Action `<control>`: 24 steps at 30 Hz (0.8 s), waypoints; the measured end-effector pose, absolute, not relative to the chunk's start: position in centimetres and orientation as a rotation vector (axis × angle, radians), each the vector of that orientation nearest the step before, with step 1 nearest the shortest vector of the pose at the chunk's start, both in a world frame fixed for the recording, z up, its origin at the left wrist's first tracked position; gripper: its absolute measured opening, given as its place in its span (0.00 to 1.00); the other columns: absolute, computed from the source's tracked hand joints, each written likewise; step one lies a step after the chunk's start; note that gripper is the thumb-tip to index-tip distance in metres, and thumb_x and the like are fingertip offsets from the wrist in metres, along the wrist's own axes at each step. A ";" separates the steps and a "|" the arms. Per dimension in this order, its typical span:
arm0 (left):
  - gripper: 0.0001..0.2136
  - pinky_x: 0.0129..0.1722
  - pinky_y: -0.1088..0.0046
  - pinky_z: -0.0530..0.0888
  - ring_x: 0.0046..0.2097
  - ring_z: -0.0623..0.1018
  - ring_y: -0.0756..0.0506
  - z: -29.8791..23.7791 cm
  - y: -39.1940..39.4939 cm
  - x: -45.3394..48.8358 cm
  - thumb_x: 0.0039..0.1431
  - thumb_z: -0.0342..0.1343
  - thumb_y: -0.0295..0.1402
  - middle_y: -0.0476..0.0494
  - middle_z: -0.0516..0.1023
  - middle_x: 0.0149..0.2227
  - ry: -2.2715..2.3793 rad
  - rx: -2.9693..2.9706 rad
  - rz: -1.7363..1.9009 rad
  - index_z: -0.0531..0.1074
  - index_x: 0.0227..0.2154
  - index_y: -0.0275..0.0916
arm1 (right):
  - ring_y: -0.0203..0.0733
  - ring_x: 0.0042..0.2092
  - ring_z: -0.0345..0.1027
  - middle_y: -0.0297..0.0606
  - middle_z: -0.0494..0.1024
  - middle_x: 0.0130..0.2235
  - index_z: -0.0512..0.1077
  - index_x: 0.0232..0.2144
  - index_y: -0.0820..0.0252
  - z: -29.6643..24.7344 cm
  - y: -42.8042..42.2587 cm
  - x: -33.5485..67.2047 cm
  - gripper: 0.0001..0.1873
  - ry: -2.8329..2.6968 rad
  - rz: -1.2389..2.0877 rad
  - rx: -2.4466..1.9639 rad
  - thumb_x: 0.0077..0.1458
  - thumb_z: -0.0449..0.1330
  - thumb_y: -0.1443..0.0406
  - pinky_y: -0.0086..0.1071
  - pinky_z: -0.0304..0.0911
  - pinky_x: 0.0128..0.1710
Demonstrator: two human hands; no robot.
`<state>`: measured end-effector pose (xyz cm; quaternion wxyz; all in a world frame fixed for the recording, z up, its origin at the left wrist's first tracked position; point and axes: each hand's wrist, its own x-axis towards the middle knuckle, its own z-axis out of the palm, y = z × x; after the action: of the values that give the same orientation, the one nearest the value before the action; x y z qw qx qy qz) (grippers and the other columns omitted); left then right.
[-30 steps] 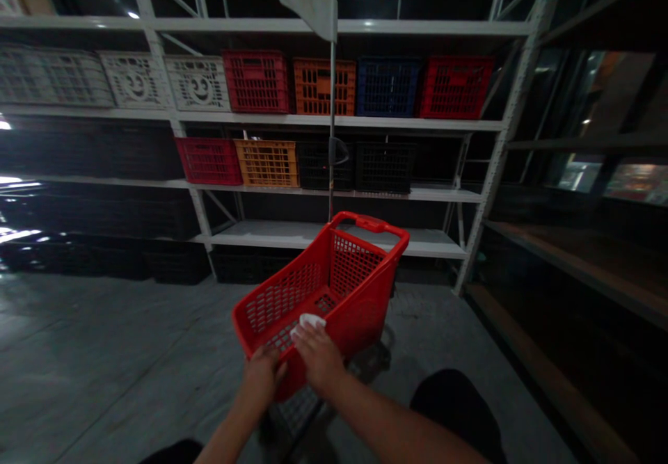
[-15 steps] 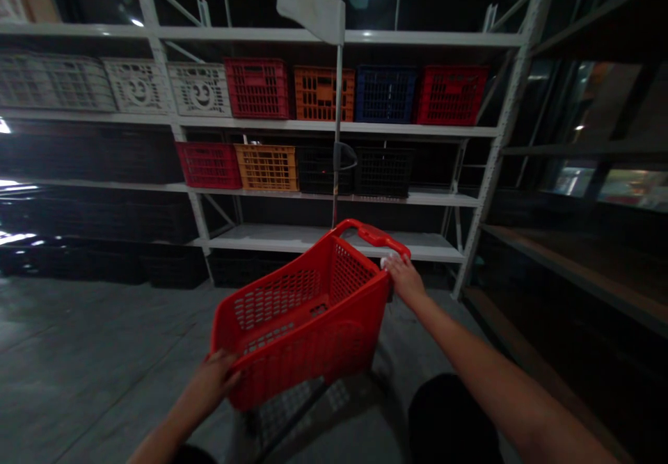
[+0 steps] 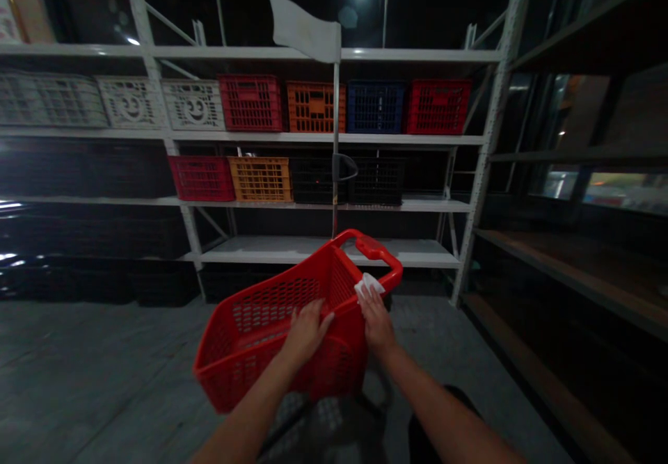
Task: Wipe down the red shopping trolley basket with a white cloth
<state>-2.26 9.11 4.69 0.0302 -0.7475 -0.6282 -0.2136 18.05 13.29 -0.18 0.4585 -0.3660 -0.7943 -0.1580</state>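
Observation:
A red plastic shopping trolley basket (image 3: 245,373) with perforated walls stands right in front of me, tilted in the view. My right hand (image 3: 376,318) presses a white cloth (image 3: 369,285) against the basket's rim, just below its red handle (image 3: 376,252). My left hand (image 3: 307,332) lies flat on the near side of the basket, fingers apart, with nothing in it. A thin pole (image 3: 335,116) rises behind the basket and carries a white flag (image 3: 305,29).
Behind the basket stands white metal shelving (image 3: 323,138) holding several white, red, orange, blue and black crates. Dark stacks fill the lower left shelves. A grey concrete floor (image 3: 104,360) spreads to the left, and dark wooden shelves (image 3: 543,269) run along the right.
The cloth went from the basket floor up to the rim near the handle. My right hand has slid down from the handle end, and my left hand has moved from the near corner onto the side.

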 end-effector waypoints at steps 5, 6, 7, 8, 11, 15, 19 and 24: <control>0.20 0.47 0.63 0.61 0.45 0.73 0.44 3.7 11.4 0.6 0.62 0.32 0.42 0.40 0.77 0.40 -1.998 -2.258 -0.626 0.68 0.39 0.39 | 0.44 0.63 0.41 0.42 0.55 0.61 0.47 0.62 0.60 0.2 14.7 19.4 0.28 -1.847 -0.440 -0.828 0.59 0.41 0.74 0.49 0.48 0.60; 0.19 0.46 0.63 0.61 0.45 0.74 0.44 3.5 11.6 0.7 0.62 0.33 0.40 0.41 0.77 0.39 -2.000 -2.242 -0.627 0.68 0.37 0.39 | 0.45 0.63 0.41 0.43 0.54 0.61 0.47 0.62 0.60 0.8 15.4 20.1 0.28 -1.755 -0.435 -0.850 0.59 0.40 0.73 0.50 0.48 0.59; 0.18 0.46 0.64 0.61 0.44 0.74 0.45 3.4 11.7 0.7 0.63 0.33 0.39 0.41 0.77 0.38 -2.000 -2.232 -0.628 0.68 0.36 0.39 | 0.45 0.63 0.40 0.44 0.53 0.62 0.47 0.61 0.61 1.4 16.1 20.6 0.27 -1.647 -0.417 -0.884 0.60 0.39 0.73 0.51 0.48 0.59; 0.18 0.46 0.65 0.60 0.44 0.74 0.45 3.2 11.9 0.7 0.63 0.34 0.38 0.42 0.77 0.38 -1.998 -2.226 -0.628 0.68 0.36 0.39 | 0.46 0.64 0.38 0.45 0.51 0.62 0.47 0.61 0.62 2.0 16.7 20.9 0.27 -1.537 -0.387 -0.924 0.60 0.38 0.72 0.52 0.47 0.59; 0.17 0.46 0.66 0.59 0.44 0.73 0.46 3.0 12.1 0.7 0.63 0.33 0.37 0.43 0.77 0.39 -1.990 -2.215 -0.635 0.68 0.36 0.40 | 0.48 0.64 0.32 0.46 0.43 0.64 0.44 0.62 0.67 2.0 17.5 19.4 0.27 -1.298 -0.269 -1.029 0.60 0.33 0.71 0.54 0.43 0.60; 0.17 0.45 0.66 0.59 0.44 0.73 0.46 2.9 12.4 0.8 0.63 0.33 0.37 0.43 0.77 0.39 -1.993 -2.203 -0.650 0.68 0.36 0.40 | 0.49 0.64 0.32 0.49 0.40 0.64 0.40 0.62 0.69 -2.6 16.1 13.8 0.27 -1.230 -0.139 -1.095 0.61 0.33 0.69 0.55 0.43 0.59; 0.17 0.45 0.67 0.59 0.44 0.74 0.46 2.9 12.5 0.6 0.63 0.34 0.37 0.44 0.77 0.38 -2.003 -2.206 -0.652 0.69 0.35 0.40 | 0.52 0.64 0.34 0.53 0.42 0.63 0.40 0.62 0.71 -4.9 15.8 12.0 0.29 -1.216 -0.072 -1.135 0.62 0.38 0.64 0.55 0.46 0.57; 0.16 0.45 0.65 0.59 0.43 0.74 0.45 3.0 12.2 0.7 0.63 0.36 0.37 0.44 0.78 0.37 -2.025 -2.193 -0.659 0.69 0.34 0.40 | 0.51 0.64 0.32 0.54 0.40 0.63 0.39 0.62 0.73 0.7 17.5 16.3 0.32 -1.033 -0.057 -1.194 0.62 0.37 0.58 0.53 0.41 0.59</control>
<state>0.72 12.24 2.96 0.0424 -0.7168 -0.6618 -0.2154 16.28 17.53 0.70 0.7039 -0.5366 -0.4646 -0.0257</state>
